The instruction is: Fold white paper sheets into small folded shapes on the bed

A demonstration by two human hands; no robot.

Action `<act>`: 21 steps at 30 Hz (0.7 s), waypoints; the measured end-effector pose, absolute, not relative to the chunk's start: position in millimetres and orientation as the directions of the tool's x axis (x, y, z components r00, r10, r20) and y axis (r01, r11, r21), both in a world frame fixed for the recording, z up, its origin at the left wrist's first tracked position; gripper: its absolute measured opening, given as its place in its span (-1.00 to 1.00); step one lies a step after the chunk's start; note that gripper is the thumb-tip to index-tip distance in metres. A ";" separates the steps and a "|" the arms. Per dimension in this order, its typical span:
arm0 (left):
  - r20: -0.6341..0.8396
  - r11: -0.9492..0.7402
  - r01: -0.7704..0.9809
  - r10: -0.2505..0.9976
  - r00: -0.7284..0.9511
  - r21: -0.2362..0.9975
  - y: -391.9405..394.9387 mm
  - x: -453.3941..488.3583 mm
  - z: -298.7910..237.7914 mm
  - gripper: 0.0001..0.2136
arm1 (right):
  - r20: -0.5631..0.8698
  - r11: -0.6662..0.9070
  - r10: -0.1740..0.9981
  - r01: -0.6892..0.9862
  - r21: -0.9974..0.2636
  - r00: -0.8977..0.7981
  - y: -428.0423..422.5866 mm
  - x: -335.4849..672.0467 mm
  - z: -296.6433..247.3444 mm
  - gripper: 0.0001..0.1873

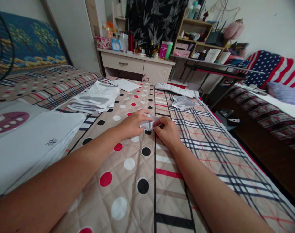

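Observation:
A small piece of folded white paper (149, 124) is held between my two hands, low over the quilted bedspread (128, 145). My left hand (134, 124) grips its left side, with the thumb below and fingers on top. On the other side my right hand (168, 128) pinches the right edge between thumb and fingertips. Parts of the paper are covered by the fingers. Beyond my right hand lies a small pile of folded paper pieces (183, 102). A stack of loose printed sheets (95, 97) rests past my left hand.
Large white sheets (57, 129) with a purple drawing lie at left beside my forearm. A single white sheet (126, 84) and a long strip of folded paper (176, 89) lie farther back. Behind the bed stand a cluttered cabinet (135, 64) and a side table (220, 68).

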State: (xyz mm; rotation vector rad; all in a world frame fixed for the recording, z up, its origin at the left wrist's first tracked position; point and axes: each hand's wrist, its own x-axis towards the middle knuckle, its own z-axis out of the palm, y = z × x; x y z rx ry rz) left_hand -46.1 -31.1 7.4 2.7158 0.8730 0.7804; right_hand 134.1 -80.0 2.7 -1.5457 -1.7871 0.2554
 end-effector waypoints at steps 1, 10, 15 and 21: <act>0.402 -0.822 0.487 0.569 0.717 0.295 -30.8 -46.8 10.0 -0.56 | 0.396 0.247 0.918 0.769 -0.589 0.008 -80.0 134.1 3.0 -0.84; 0.258 -0.815 0.560 0.579 0.774 0.150 -37.5 -43.0 21.0 -0.66 | 0.377 0.232 0.926 0.833 -0.503 -0.030 -83.0 130.3 6.1 -0.82; 0.267 -0.808 0.585 0.582 0.768 0.075 -40.3 -41.7 19.2 -0.71 | 0.386 0.253 0.921 0.838 -0.483 -0.055 -83.8 131.0 5.5 -0.78; 0.362 -0.832 0.553 0.531 0.766 0.050 -35.2 -45.4 12.2 -0.72 | 0.382 0.236 0.924 0.812 -0.534 -0.017 -82.0 133.6 2.8 -0.70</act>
